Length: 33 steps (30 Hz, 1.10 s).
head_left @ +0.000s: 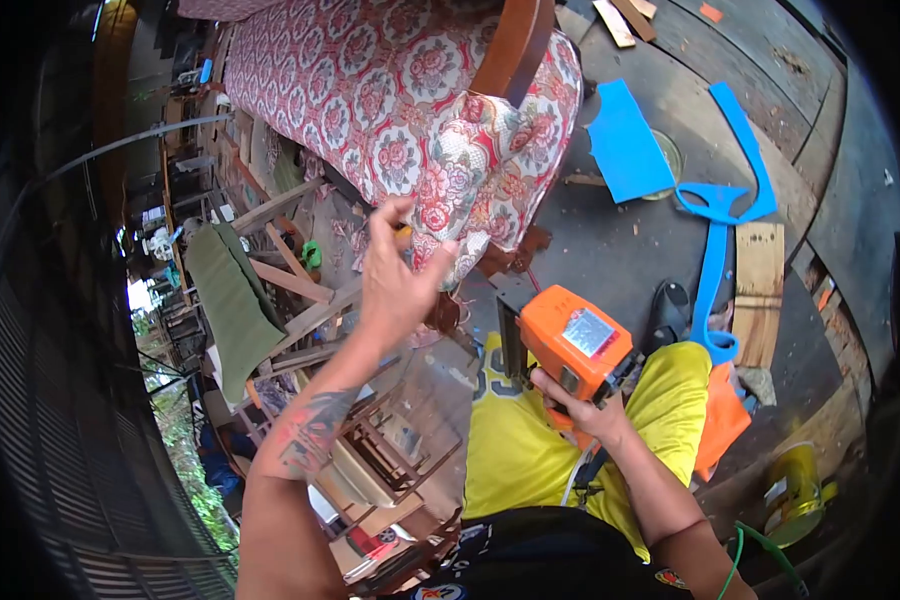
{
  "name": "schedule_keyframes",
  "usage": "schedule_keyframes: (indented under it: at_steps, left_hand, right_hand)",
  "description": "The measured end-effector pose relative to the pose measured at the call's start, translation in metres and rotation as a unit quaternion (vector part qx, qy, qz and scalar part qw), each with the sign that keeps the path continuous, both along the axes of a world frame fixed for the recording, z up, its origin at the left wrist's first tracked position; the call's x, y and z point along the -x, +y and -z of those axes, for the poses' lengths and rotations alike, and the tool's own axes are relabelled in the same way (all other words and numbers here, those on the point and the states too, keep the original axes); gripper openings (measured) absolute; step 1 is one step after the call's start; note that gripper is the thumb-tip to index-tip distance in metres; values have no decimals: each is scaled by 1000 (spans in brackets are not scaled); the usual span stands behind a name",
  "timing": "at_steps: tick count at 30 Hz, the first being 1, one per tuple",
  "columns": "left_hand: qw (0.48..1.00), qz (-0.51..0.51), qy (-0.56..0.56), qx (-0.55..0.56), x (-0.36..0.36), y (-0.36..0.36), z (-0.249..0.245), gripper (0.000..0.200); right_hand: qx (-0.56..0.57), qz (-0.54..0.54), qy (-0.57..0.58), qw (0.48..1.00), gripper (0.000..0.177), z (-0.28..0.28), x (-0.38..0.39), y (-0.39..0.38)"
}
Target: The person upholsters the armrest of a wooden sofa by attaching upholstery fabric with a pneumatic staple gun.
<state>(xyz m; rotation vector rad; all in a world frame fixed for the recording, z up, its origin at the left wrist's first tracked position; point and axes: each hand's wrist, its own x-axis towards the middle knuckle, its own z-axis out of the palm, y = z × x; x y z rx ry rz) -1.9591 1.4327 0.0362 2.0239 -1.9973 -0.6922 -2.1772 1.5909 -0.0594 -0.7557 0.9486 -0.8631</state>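
My left hand (400,270) is raised with its fingers apart, beside the lower corner of a sofa piece covered in red and white floral fabric (370,100). It holds nothing. A loose fold of the patterned fabric (440,200) bunches near my fingertips, below a curved brown wooden arm (515,50). My right hand (575,405) is wrapped round the handle of an orange and black power tool (578,338), held over my lap. The tool's dark nose points up and left, apart from the fabric.
Blue cut sheets (630,140) and a curved blue strip (745,150) lie on the dark floor at the right. Near them are a wooden board (760,290), a black shoe (670,312) and a yellow can (795,495). Wooden frames with green cloth (230,300) stand at the left.
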Motion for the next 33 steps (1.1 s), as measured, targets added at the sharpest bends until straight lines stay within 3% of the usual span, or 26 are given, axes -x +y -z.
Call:
schedule_keyframes:
  at_steps: [1,4,5,7,10,14,17,18,19,24,26,27,33]
  left_hand:
    - [999,-6,5,-41,2,-16,-17,58]
    - [959,260,-113,18,-3,-67,-40,70]
    - [958,266,-110,10,0,-75,-40,70]
    - [906,376,-191,-29,6,-88,-36,80]
    - [915,360,-162,-83,5,-95,-24,84]
    - [902,384,-187,-66,5,-91,-17,81]
    - [898,399,-158,-99,4,-106,-20,75]
    - [897,403,-132,-126,3,-110,-21,74]
    - [894,399,-125,-160,3,-112,-23,73]
    - [923,357,-75,-123,-18,-75,-13,83]
    - [967,119,161,-157,-26,-44,0,79]
    - [969,76,193,-137,-29,-29,9,72]
    - [962,28,255,-93,-41,-3,36,71]
  right_hand:
    - [-3,13,-13,1000,16,-10,-2,-3]
    - [8,35,-22,999,18,-27,-11,-7]
    - [19,39,-14,999,19,-31,-14,-8]
    - [53,37,39,997,20,-36,-20,-8]
    - [65,32,104,992,19,-38,-32,-6]
    - [25,93,8,995,14,-33,-49,2]
    - [-133,48,2,990,32,-41,-54,0]
    - [-135,65,-4,989,30,-43,-58,0]
    - [-136,81,-9,987,28,-44,-61,-1]
    - [-190,109,-60,974,21,-56,-68,-15]
    - [-190,146,-100,966,19,-57,-73,-18]
    - [-191,146,-96,966,19,-59,-74,-22]
    - [-236,148,-128,952,18,-66,-69,-39]
